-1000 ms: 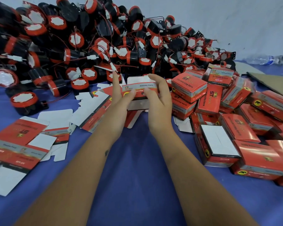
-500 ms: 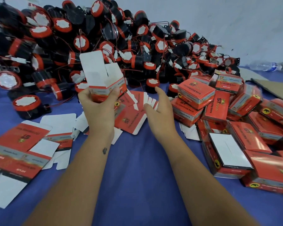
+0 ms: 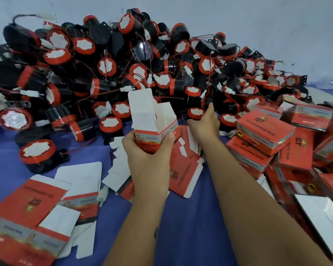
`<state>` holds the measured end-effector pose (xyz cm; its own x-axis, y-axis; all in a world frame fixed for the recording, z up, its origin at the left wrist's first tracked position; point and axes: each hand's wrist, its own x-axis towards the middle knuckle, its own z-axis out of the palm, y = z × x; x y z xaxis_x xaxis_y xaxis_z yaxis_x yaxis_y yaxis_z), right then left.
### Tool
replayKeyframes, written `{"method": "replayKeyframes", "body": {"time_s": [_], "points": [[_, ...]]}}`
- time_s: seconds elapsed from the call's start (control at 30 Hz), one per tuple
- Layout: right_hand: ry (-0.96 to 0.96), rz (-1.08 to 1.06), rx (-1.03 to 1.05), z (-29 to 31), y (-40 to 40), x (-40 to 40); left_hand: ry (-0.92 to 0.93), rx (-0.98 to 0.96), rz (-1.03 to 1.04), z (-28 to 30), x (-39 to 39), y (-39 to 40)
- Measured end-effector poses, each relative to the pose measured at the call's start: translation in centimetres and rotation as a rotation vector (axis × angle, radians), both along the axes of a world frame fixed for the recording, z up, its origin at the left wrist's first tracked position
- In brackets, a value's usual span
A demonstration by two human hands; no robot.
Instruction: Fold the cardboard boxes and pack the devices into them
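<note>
My left hand (image 3: pixel 148 150) grips the light, crushable red-and-white cardboard box (image 3: pixel 154 129) mid-frame by its base; my right hand (image 3: pixel 205 124), fingers loose, reaches a rigid red-capped black device (image 3: pixel 195 113).

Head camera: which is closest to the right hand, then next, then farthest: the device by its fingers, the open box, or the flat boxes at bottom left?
1. Device, touching the right hand.
2. Open box, left, gripped by the left hand.
3. Flat boxes, bottom left corner.

The right hand (image 3: pixel 206 123) has let go of the folded box (image 3: pixel 154 121), now held upright by the left hand (image 3: pixel 148 150) alone, and reached toward one o'clock to the device pile (image 3: pixel 195 113).
</note>
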<state>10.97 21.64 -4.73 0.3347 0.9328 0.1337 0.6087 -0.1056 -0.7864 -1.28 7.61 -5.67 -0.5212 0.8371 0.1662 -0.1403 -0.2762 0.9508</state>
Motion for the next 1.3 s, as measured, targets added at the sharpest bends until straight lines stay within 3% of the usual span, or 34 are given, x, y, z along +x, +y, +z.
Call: {"method": "replayKeyframes", "body": {"time_s": [0.1, 0.17, 0.3, 0.4, 0.5, 0.7, 0.93, 1.03, 1.3], "points": [[-0.097, 0.006, -0.072, 0.1, 0.9, -0.3, -0.053, -0.011, -0.019, 0.1, 0.0, 0.2], [-0.006, -0.005, -0.01, -0.2, 0.7, -0.3, -0.048, -0.013, -0.007, 0.1, -0.1, 0.3], [0.282, -0.052, 0.347, -0.4, -1.9, 0.0, -0.005, -0.006, -0.003, 0.1, -0.2, 0.4], [0.186, 0.006, 0.658, 1.1, -4.8, -0.5, 0.035, -0.007, -0.023, 0.3, -0.3, 0.3], [0.143, 0.121, 0.797, 1.3, -8.8, -2.2, 0.062, 0.0, -0.033, 0.5, -0.3, 0.1], [0.095, 0.187, 0.793, -0.5, -14.7, -2.6, 0.183, -0.049, -0.113, 0.8, -0.9, -0.5], [-0.002, 0.237, 0.883, 0.4, -16.2, -1.6, 0.556, 0.016, -0.209, 1.3, -0.7, -2.0], [-0.032, 0.306, 0.762, 0.4, -16.3, -1.6, 0.552, -0.006, -0.213, 1.2, -0.5, -2.1], [-0.226, 0.207, 0.628, 0.5, -15.8, -1.2, 0.562, -0.054, -0.184, 0.8, -0.6, -1.4]]}}
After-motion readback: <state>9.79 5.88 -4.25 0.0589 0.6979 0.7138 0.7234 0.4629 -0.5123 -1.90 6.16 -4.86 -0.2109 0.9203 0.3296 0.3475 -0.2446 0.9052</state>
